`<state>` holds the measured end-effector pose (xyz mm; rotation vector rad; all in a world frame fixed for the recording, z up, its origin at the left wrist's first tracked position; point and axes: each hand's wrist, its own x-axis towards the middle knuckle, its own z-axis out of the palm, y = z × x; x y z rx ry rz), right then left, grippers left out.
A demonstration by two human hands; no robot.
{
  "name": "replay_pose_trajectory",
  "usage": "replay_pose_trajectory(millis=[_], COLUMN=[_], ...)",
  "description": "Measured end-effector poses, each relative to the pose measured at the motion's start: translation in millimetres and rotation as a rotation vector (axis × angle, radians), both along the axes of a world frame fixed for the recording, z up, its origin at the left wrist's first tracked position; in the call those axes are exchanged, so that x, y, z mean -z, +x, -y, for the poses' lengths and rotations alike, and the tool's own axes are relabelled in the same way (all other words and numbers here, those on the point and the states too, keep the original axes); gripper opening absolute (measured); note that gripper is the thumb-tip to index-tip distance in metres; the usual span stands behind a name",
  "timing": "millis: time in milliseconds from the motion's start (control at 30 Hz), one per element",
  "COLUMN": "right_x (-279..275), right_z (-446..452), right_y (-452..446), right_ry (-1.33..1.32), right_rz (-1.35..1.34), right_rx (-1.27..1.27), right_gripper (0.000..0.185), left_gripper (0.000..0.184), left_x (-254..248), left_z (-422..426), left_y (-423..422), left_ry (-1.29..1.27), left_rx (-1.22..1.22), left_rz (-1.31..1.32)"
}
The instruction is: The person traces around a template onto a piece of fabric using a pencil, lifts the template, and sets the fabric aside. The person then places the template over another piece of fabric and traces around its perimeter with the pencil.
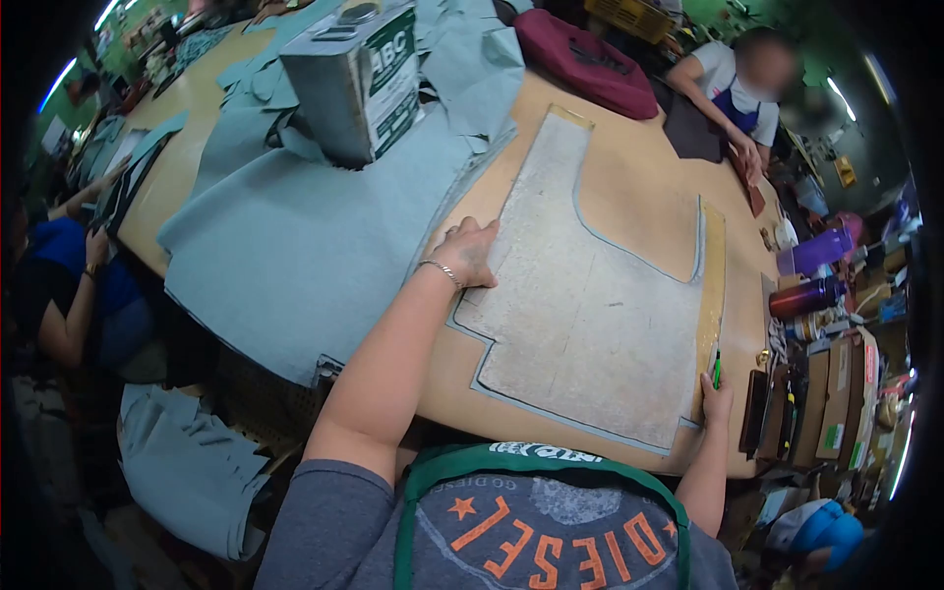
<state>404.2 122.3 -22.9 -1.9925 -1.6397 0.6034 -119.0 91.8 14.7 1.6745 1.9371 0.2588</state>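
Observation:
A large worn grey-white pattern board (600, 324) lies on the table, with a cutout in its far side and yellow tape along its right arm. Light blue material shows around its edges from underneath. My left hand (470, 253) rests on the board's left edge, fingers and thumb apart, pressing down. At the lower right edge, my right hand (717, 398) is closed around a green pen (718, 370), whose tip points up along the taped strip. My right fingers are partly hidden.
A large light blue sheet (305, 246) covers the table's left side, with a metal can (349, 88) standing on it. A maroon bag (587, 64) lies at the back. One person (737, 93) works at far right, another (74, 275) at left. Tumblers (808, 297) and boxes (844, 393) line the right.

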Motion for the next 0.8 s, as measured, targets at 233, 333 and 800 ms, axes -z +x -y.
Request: replay_pose_trajectory(millis=[233,333,800], right_x=[-3,-8,16], right_z=[3,4,-7], right_y=[-8,-14,12], right_ry=[0.032,0.018,0.154], right_rz=[0.063,0.033,0.020], right_rx=[0.006,0.000,-0.003], right_gripper=[0.044,0.044,0.042], left_gripper=[0.091,0.093,0.085], left_x=[3,1,17], left_z=[-2,-4,13], left_y=[-3,-4,-9], left_ry=[0.014,-0.031,0.252], left_rx=[0.055,0.046,0.105], left_rz=[-0.046,-0.019,0.020])
